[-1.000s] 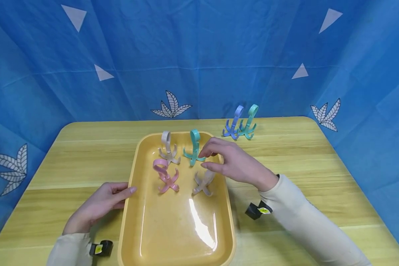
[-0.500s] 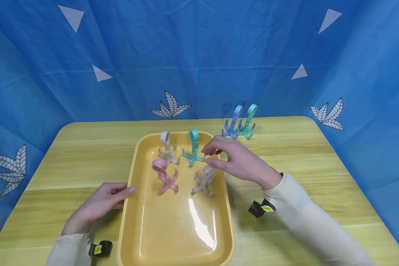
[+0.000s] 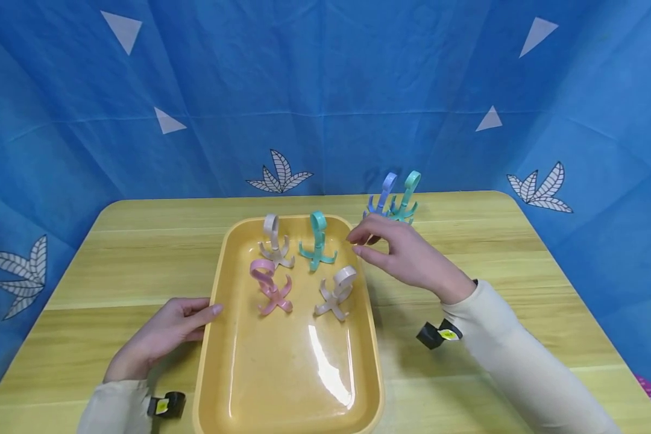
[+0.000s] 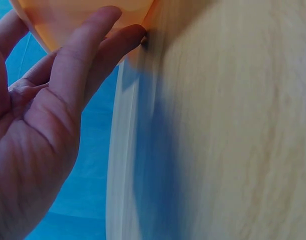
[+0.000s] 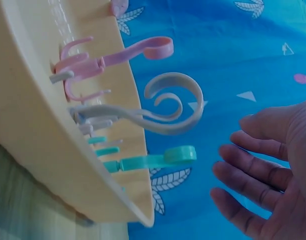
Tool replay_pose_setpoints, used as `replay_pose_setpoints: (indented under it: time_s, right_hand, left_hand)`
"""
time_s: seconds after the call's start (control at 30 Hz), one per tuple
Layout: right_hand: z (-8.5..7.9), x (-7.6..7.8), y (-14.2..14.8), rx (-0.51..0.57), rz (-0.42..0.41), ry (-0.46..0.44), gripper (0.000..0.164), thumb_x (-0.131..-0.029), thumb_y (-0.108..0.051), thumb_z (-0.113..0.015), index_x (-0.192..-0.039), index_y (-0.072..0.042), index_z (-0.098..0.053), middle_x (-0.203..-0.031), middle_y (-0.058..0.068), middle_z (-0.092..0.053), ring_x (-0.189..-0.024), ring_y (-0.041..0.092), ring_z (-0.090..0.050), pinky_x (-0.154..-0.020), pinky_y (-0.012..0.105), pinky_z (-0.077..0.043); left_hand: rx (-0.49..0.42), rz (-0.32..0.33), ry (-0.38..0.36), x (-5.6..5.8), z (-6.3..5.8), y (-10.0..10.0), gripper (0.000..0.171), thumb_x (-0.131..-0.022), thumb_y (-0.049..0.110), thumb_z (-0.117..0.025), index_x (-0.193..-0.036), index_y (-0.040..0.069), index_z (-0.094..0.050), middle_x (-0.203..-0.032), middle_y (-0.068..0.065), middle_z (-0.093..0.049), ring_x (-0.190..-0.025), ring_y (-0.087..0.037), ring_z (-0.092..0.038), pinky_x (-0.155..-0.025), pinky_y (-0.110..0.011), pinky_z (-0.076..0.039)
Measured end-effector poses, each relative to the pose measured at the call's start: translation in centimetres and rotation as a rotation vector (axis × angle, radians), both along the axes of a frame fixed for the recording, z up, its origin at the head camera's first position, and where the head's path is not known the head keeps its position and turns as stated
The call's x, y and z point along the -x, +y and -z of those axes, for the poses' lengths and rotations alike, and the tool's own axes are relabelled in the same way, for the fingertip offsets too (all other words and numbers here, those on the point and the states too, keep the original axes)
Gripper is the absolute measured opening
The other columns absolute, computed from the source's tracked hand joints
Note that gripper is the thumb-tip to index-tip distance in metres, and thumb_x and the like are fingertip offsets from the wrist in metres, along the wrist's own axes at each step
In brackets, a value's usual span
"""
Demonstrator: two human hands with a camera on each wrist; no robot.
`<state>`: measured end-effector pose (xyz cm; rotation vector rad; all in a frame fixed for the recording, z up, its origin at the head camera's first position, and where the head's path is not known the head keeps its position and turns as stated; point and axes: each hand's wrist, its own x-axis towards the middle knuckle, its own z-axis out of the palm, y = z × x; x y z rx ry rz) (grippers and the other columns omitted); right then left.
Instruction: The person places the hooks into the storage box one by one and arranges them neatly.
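My left hand [image 3: 165, 334] holds the left rim of a yellow tray [image 3: 282, 374], thumb over the edge and fingers against the outer wall. Inside the tray stand several four-pronged swivel hooks: a pale one [image 3: 275, 256] at back left, a teal one [image 3: 317, 258], a pink one [image 3: 275, 298] and another pale one [image 3: 333, 303] by the right wall. Over the tray's right back rim hovers my right hand [image 3: 407, 256], fingers loosely bent and holding nothing. In the right wrist view its fingers are apart from the curled pale hook [image 5: 193, 110].
Behind the right hand, a blue hook [image 3: 385, 193] and a green hook [image 3: 410, 193] stand close together near the table's back edge, their bases partly covered by the hand. The wooden table [image 3: 157, 241] is enclosed by a blue patterned cloth [image 3: 325, 78].
My right hand has moved right and away from the teal and nearer pale hooks, uncovering the pale hook's loop. The left hand and tray have stayed in place.
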<state>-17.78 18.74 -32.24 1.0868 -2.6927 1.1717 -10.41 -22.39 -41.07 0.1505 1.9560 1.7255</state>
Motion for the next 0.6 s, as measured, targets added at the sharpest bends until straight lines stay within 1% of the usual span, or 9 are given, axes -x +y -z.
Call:
replay_pose_setpoints:
  time_s: [0.2,0.33,0.43,0.6]
  right_hand:
    - [-0.2,0.5,1.0,0.004,0.030,0.019,0.014,-0.095,-0.008,-0.066,-0.108,-0.012,-0.069,-0.104,-0.004,-0.064,-0.093,0.012,-0.060,-0.082,0.034,-0.052]
    - [-0.1,0.8,1.9,0.017,0.044,0.028,0.013,-0.096,-0.008,-0.064,-0.108,-0.012,-0.069,-0.106,-0.004,-0.063,-0.093,0.012,-0.061,-0.082,0.035,-0.052]
    - [-0.2,1.1,2.6,0.020,0.070,0.026,0.014,-0.097,-0.008,-0.063,-0.108,-0.013,-0.070,-0.105,-0.004,-0.064,-0.093,0.012,-0.060,-0.081,0.036,-0.051]
    - [-0.5,1.4,3.4,-0.011,0.108,0.021,0.015,-0.098,-0.010,-0.062,-0.110,-0.012,-0.070,-0.104,-0.003,-0.065,-0.093,0.014,-0.060,-0.078,0.037,-0.051]
  left_hand:
    - [0.005,-0.008,-0.009,0.0,0.0,0.1,0.053,-0.103,0.023,-0.054,-0.133,-0.020,-0.044,-0.122,-0.026,-0.060,-0.104,-0.025,-0.066,-0.086,-0.040,-0.055]
    - [0.011,-0.012,-0.010,0.0,-0.1,0.1,0.054,-0.104,0.023,-0.054,-0.133,-0.020,-0.044,-0.122,-0.026,-0.060,-0.103,-0.025,-0.066,-0.086,-0.040,-0.055]
    - [0.010,-0.011,-0.010,0.0,-0.1,0.1,0.053,-0.104,0.023,-0.054,-0.133,-0.020,-0.044,-0.121,-0.026,-0.061,-0.103,-0.025,-0.066,-0.086,-0.040,-0.055]
    - [0.010,0.005,-0.005,0.0,-0.2,0.0,0.052,-0.104,0.022,-0.054,-0.133,-0.020,-0.045,-0.120,-0.027,-0.061,-0.102,-0.027,-0.066,-0.085,-0.040,-0.056]
